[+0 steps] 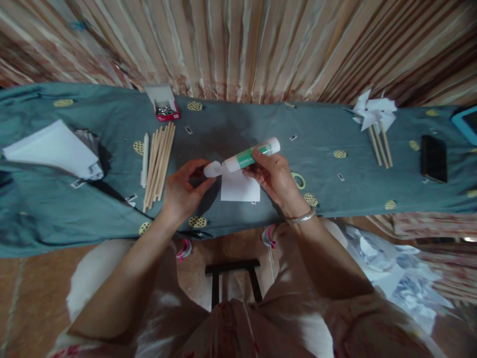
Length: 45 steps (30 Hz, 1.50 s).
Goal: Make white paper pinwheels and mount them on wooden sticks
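Note:
My right hand [274,174] is closed around a thick green and white glue stick [250,155], which tilts up to the right. In the fingers of my left hand [186,186] is the glue stick's white cap [213,169], right beside the stick's left end. Below both hands a square white sheet of paper [240,187] lies on the cloth, its upper part partly covered by the stick and my fingers. A pale green ring [298,180], perhaps a scissors handle, shows just past my right wrist.
Wooden sticks [159,164] and a white pen-like stick [145,161] lie left, below an open red box [166,110] of small metal pieces. Farther left is stacked white paper [55,149]. Paper pinwheels [374,112], a black phone [434,159] and a blue-edged object [465,123] lie right.

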Available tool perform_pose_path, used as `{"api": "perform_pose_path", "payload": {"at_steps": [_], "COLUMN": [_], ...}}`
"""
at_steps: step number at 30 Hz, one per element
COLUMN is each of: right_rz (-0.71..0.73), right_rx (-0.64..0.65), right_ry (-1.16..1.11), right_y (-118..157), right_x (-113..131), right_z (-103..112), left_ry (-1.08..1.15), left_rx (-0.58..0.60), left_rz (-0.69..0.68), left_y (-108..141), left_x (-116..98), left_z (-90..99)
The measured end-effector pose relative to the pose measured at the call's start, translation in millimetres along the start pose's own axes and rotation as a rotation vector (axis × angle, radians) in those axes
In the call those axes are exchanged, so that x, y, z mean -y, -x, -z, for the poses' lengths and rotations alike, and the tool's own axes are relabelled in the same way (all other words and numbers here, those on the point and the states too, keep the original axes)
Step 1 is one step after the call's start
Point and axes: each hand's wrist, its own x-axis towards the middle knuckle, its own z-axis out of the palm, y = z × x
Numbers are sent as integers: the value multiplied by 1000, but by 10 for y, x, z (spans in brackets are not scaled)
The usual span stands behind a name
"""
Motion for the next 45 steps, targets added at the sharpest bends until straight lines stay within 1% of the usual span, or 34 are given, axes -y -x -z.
{"api": "perform_pose_path", "payload": {"at_steps": [6, 11, 19, 29, 35, 45], "right_rz": [-5, 9, 20, -5, 23, 23], "right_rx": [31, 25, 33, 20, -14, -37], "right_ry": [-43, -31, 34, 48, 48, 41], "right_y": [4, -3, -5, -9, -31, -28], "right_x": [-34, -55, -58, -55, -136, -206], "right_z": [-14, -21, -29, -48, -81, -144], "left_ry": [27, 16, -18, -119, -179, -92], "left_rx": [1, 15, 17, -41, -54, -44], "left_rz": [22, 17, -55, -141, -188, -111], "left_y": [0, 8, 16, 32, 28, 48], "left_x": [-70, -84, -85, -61, -56, -78], "left_z": [-24, -31, -30, -31, -26, -37]}}
